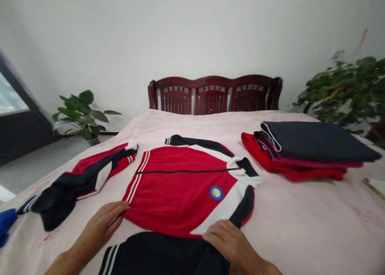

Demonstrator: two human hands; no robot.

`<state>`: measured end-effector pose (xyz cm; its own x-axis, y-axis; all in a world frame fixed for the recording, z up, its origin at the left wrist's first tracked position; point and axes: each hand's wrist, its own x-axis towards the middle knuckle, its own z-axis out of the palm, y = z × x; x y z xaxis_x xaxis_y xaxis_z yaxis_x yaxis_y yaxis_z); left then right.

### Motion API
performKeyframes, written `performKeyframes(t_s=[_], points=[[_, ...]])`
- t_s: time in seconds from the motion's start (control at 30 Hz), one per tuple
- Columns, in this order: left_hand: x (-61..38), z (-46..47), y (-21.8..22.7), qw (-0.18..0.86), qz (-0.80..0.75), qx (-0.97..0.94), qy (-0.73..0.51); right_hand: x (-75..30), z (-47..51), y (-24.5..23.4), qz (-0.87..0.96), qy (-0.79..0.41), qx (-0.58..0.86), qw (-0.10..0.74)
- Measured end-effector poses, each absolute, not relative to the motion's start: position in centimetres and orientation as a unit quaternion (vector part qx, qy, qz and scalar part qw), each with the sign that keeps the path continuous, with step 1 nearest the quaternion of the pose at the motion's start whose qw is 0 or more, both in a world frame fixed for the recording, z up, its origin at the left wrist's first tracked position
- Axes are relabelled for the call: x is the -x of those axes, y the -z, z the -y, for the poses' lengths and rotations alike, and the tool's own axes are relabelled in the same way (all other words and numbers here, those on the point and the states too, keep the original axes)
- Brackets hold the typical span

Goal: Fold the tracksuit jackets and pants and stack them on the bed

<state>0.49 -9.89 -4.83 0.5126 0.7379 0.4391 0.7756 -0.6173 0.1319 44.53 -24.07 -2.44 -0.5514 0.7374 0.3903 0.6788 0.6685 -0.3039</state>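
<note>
A red, white and dark navy zip-up track jacket lies front up on the bed, its collar to the right and striped hem to the left. The zip is closed, and a round blue badge sits on the chest. My left hand pinches the near corner of the hem. At the near side, by the white panel, my right hand has its fingers closed on the cloth, thumb hidden. One dark sleeve with white cuff stripes stretches left along the near edge; the far sleeve lies out beyond the body.
Left of the jacket lies another crumpled track jacket, with a blue cloth at the bed's edge. A stack of folded clothes sits on the right. The pink sheet reaches a wooden headboard; plants flank the bed.
</note>
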Motion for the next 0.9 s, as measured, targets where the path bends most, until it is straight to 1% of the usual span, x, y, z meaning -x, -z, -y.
performKeyframes(t_s=[0.13,0.27,0.37,0.47,0.6,0.73,0.83,0.9], points=[[-0.6,9.7,5.4,0.004,0.469,0.846,0.254,-44.5,24.1,2.6,0.873,-0.047,0.408,0.261],[-0.4,9.2,6.0,-0.058,0.473,0.837,0.271,-44.6,24.2,2.5,0.877,-0.052,0.402,0.26],[0.0,8.7,6.0,-0.101,0.483,0.82,0.292,-44.7,24.2,2.6,0.876,-0.057,0.393,0.274],[0.3,7.9,5.1,-0.142,0.512,0.791,0.305,-44.9,24.0,1.9,0.862,-0.088,0.386,0.317],[0.1,5.6,2.8,-0.186,0.531,0.773,0.293,-45.2,22.5,-1.0,0.806,-0.156,0.426,0.381],[-1.9,2.3,1.1,-0.191,0.559,0.755,0.285,-45.9,18.3,-3.6,0.722,-0.235,0.52,0.392],[-4.3,0.4,0.9,-0.157,0.589,0.743,0.277,-46.6,13.8,-3.4,0.674,-0.256,0.578,0.381],[-5.8,-0.2,1.2,-0.115,0.617,0.741,0.237,-47.2,11.0,-2.4,0.661,-0.254,0.613,0.35]])
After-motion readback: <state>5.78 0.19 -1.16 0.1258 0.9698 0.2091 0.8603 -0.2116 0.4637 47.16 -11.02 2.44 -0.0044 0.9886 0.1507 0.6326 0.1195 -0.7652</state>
